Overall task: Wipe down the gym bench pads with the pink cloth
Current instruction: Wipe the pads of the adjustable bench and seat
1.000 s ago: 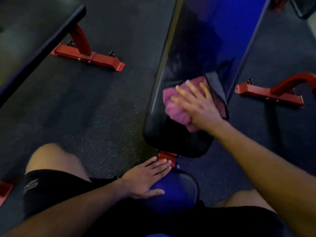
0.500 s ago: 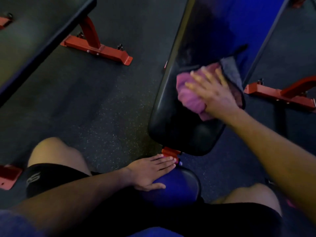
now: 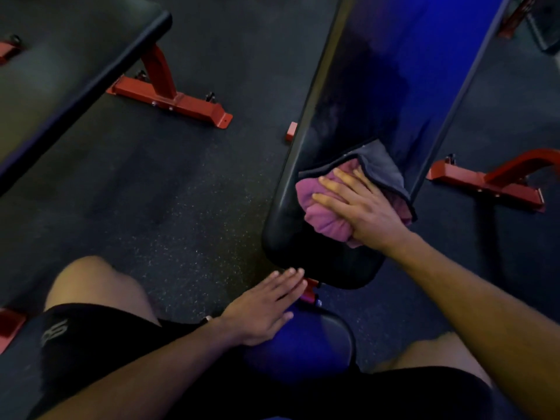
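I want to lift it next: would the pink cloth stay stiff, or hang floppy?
Probably floppy: the pink cloth lies bunched in soft folds under the right hand. Likely light, since flat fingers alone press it down on the back pad.

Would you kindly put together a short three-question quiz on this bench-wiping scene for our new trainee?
1. True or false: the right hand presses the pink cloth flat against the long back pad.
2. Where does the left hand rest?
A. on the pink cloth
B. on the seat pad near the red hinge bracket
C. on the floor
3. Fill in: the frame foot of the neighbouring bench on the left is coloured ____.

Key: 1 true; 2 B; 3 red.
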Demonstrator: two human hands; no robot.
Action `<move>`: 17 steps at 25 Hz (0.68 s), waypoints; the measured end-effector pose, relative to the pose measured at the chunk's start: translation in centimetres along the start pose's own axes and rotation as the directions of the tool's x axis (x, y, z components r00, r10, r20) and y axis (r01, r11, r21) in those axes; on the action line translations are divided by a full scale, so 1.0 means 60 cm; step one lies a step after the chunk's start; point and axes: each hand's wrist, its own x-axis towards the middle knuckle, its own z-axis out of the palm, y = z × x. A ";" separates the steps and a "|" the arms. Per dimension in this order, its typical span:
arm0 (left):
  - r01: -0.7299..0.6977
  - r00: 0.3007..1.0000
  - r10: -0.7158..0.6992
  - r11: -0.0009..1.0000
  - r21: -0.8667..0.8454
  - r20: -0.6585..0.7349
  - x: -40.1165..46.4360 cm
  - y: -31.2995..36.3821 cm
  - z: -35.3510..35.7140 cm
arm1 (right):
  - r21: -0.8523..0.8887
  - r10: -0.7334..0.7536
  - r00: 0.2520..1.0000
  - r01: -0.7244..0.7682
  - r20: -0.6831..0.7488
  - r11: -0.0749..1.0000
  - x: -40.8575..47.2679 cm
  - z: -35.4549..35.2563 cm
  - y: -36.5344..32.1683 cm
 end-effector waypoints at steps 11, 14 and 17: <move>-0.220 0.870 0.418 0.803 0.554 -0.261 0.242 -0.164 -0.327 | -0.022 -0.066 0.998 0.067 0.017 0.998 -0.172 0.101 -0.148; -0.396 0.830 0.557 0.626 0.671 -0.030 0.328 -0.162 -0.361 | -0.022 -0.185 0.982 0.186 0.032 0.982 -0.163 0.139 -0.154; -0.415 0.818 0.575 0.590 0.693 0.000 0.353 -0.165 -0.346 | 0.079 -0.246 0.969 0.247 -0.017 0.966 -0.039 0.176 -0.198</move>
